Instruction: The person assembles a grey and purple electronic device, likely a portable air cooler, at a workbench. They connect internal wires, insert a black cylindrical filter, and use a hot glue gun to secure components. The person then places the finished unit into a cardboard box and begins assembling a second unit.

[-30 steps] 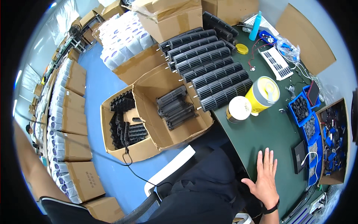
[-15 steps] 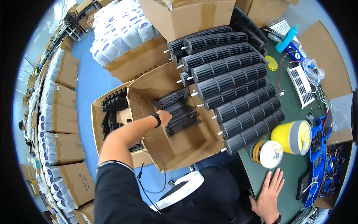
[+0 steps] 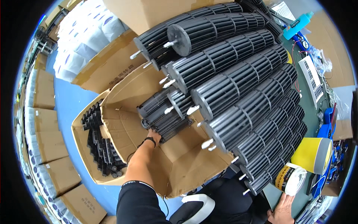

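Note:
My left hand reaches down into a large open cardboard box. Its partly hidden fingers are closed at the near end of a long black slotted plastic housing, one of several lying side by side on the box floor. At the lower right, my right hand rests with fingers stretched out on the green tabletop. Its fingertips are right beside a white-lidded tub with a yellow and black label. Several long black cylindrical fan rotors with white shaft ends lie between my hands.
A smaller carton with short black parts adjoins the box on the left. Behind stand a carton of white-wrapped goods and a tall box. A yellow and grey container, turquoise bottle and blue bins line the right side.
My view has shifted closer to the rotors. My left hand has gone deeper into the box, to the near ends of the housings. My right hand, still stretched out, is now closer to the tub.

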A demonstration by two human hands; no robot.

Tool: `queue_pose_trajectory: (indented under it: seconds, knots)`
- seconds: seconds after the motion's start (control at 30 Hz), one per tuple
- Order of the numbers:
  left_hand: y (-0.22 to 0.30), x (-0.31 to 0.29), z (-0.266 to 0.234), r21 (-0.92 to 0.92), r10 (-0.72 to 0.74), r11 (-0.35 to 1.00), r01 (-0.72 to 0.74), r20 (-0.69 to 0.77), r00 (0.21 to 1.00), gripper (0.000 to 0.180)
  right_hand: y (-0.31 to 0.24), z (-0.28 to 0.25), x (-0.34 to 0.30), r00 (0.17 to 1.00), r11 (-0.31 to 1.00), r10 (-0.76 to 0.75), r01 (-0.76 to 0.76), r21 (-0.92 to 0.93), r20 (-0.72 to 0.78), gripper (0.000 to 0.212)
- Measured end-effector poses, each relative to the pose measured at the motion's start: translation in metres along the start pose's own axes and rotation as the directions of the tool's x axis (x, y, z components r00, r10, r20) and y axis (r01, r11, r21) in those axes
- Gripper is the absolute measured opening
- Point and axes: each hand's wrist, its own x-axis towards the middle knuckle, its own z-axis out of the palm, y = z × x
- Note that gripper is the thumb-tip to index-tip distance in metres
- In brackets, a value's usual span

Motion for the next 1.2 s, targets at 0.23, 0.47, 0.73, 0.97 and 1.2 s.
queue_pose_trajectory:
  seconds: [0.23, 0.47, 0.73, 0.97, 1.2]
  knots:
    - [-0.001, 0.043, 0.029, -0.045, 0.007, 0.999, -0.005, 0.051, 0.999, 0.052, 0.008, 0.009, -0.014, 0.943, 0.975, 0.156, -0.194, 0.105, 0.292, 0.106]
    - [-0.007, 0.078, 0.104, -0.099, -0.068, 0.994, 0.055, -0.136, 0.988, 0.052, 0.027, 0.036, -0.031, 0.943, 0.976, 0.219, -0.216, -0.041, 0.251, 0.119]
    - [0.002, 0.057, 0.069, -0.165, 0.014, 0.986, -0.025, -0.065, 0.998, 0.049, 0.012, 0.015, -0.023, 0.948, 0.979, 0.104, -0.151, 0.136, 0.302, 0.094]
    - [0.053, 0.031, 0.001, -0.382, 0.161, 0.900, -0.209, -0.156, 0.975, 0.048, -0.005, 0.004, 0.004, 0.995, 0.992, 0.068, -0.075, 0.100, 0.073, 0.092]
    - [0.058, -0.066, -0.118, -0.616, 0.289, 0.635, -0.466, -0.371, 0.883, 0.049, -0.006, -0.003, 0.011, 0.996, 0.993, 0.012, -0.002, 0.119, -0.086, 0.100]
